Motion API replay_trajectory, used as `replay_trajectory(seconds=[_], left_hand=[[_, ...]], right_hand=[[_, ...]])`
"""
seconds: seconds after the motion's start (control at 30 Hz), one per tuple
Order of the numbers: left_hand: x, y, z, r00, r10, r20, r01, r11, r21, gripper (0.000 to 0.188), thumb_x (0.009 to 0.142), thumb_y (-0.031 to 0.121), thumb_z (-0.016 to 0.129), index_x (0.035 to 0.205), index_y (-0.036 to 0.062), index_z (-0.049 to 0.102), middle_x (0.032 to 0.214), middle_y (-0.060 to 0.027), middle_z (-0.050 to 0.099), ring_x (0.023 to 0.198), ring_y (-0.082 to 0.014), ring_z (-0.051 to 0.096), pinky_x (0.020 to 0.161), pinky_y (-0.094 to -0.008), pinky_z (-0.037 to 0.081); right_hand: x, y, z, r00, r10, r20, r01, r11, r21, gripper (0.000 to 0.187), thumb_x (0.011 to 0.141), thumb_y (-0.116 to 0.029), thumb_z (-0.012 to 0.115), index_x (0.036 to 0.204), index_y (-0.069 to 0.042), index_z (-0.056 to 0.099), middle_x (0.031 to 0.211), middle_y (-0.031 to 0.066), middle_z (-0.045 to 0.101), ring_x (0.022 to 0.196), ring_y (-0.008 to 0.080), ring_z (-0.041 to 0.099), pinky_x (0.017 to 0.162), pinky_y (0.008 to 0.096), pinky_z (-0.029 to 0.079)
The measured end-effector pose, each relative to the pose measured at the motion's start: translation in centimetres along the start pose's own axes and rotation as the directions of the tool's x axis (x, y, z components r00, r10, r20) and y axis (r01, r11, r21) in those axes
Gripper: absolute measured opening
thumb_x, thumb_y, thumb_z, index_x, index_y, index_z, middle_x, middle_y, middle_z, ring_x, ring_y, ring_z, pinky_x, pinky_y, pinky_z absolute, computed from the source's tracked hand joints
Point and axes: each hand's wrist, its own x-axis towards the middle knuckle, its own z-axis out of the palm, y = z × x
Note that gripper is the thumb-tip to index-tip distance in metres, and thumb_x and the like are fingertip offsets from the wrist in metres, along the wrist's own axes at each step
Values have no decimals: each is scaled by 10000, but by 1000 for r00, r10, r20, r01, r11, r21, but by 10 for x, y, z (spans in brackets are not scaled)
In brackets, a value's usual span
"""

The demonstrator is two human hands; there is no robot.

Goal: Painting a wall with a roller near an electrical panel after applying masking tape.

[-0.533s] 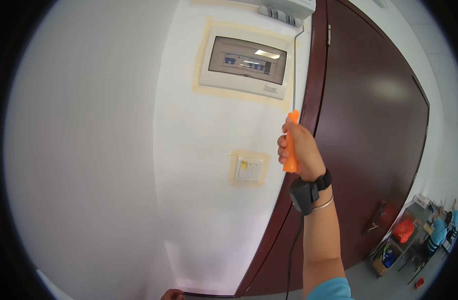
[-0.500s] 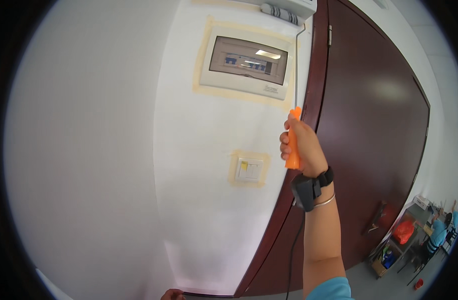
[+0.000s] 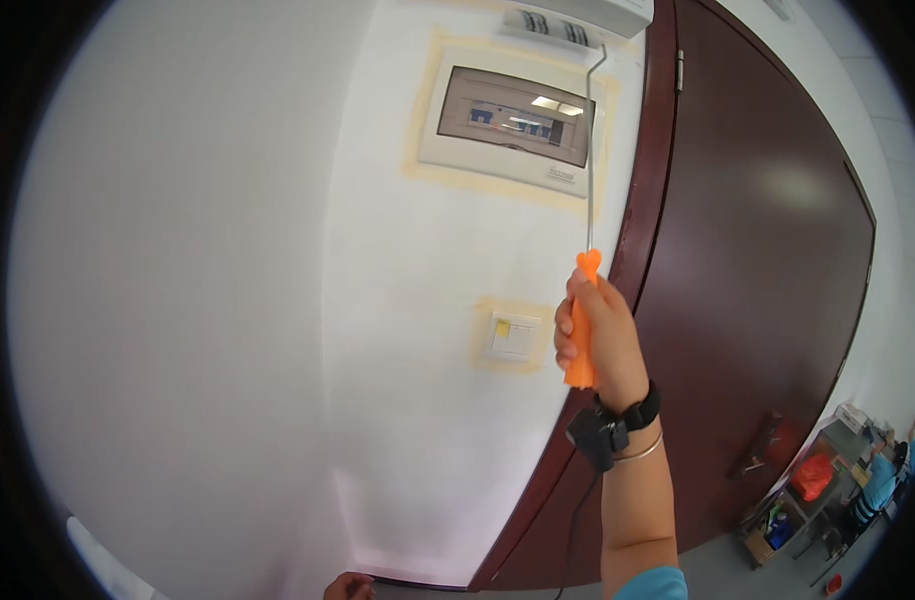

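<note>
My right hand (image 3: 606, 335) is closed around the orange handle (image 3: 582, 345) of a paint roller, in front of the wall beside the door frame. The roller's thin metal rod (image 3: 591, 170) runs upward past the right side of a breaker box (image 3: 508, 175). At its top, the grey striped roller sleeve (image 3: 553, 28) lies close against the white wall, just under a white casing (image 3: 603, 12). Only a bit of my left hand (image 3: 349, 587) shows at the lower edge, fingers curled; whatever it may hold is out of sight.
Tape frames the breaker box and a light switch (image 3: 513, 337) below it. A dark red door (image 3: 768, 230) in its frame stands to the right. Farther right are a work table with a red bag (image 3: 812, 477) and a person in blue (image 3: 881, 483). A cable hangs from my right wrist.
My right hand has come down and slightly left with the roller. The sleeve has shifted left along the wall, and the rod now crosses the breaker box's right edge. The view has shifted slightly.
</note>
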Motion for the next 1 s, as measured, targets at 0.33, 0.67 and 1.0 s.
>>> replay_trajectory(seconds=[0.33, 0.67, 1.0], left_hand=[[-11, 1, -21, 999, 25, -38, -24, 999, 25, 162, 922, 83, 562, 1053, -12, 577, 808, -73, 600, 703, -143, 571, 648, -276, 488], [-21, 11, -43, 997, -2, -71, 5, 999, 39, 147, 911, 77, 565, 1029, -9, 582, 787, -74, 595, 687, -147, 569, 629, -272, 483], [-32, 3, -48, 997, 30, -78, -34, 998, -51, 147, 907, 63, 570, 1039, -1, 588, 782, -51, 594, 685, -127, 563, 605, -252, 458]], right_hand=[[-5, 21, 44, 992, 81, 94, -87, 995, 55, 338, 975, -410, 484, 879, -100, 392, 646, 21, 459, 456, 103, 442, 416, 252, 419], [45, -14, 57, 997, 19, 80, -21, 999, 27, 317, 975, -386, 482, 964, -83, 388, 660, 43, 484, 470, 121, 462, 429, 279, 430], [42, -19, 60, 994, -45, 100, 37, 996, 81, 302, 970, -377, 488, 886, -109, 374, 644, 26, 448, 459, 111, 419, 415, 273, 380]])
